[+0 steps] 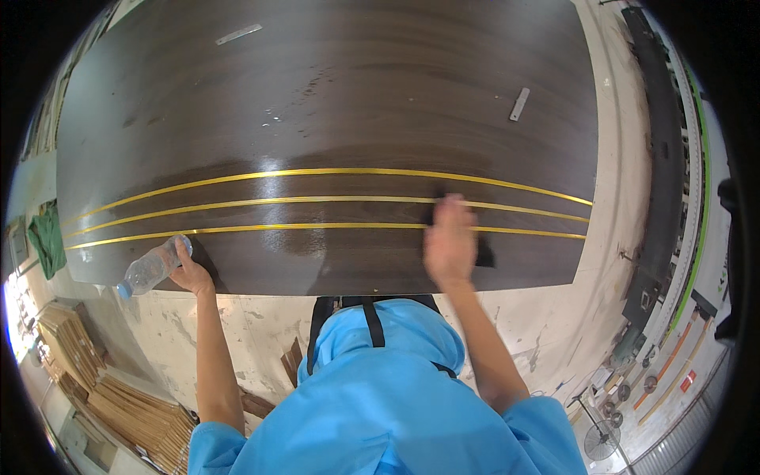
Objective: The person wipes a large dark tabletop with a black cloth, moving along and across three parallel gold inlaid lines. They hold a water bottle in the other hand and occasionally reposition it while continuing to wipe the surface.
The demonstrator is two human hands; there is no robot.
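A clear plastic bottle (147, 269) with a blue cap is in my left hand (190, 273), at the near left edge of a dark brown panel (356, 103). It is tilted, its cap toward the lower left and out past the panel's edge. My right hand (450, 245), smeared by motion, presses a black cloth (485, 253) against the near right part of the panel. Most of the cloth is hidden beneath that hand. Three gold strips (348, 200) run across the panel from left to right, and the right hand lies over them. Wet, shiny patches show around the strips.
Two small metal pieces lie on the panel, one at the far left (238, 34) and one at the right (519, 104). Stacked brown boards (134, 419) stand at the lower left, near a green cloth (47, 240). A fan (602, 439) is at the lower right.
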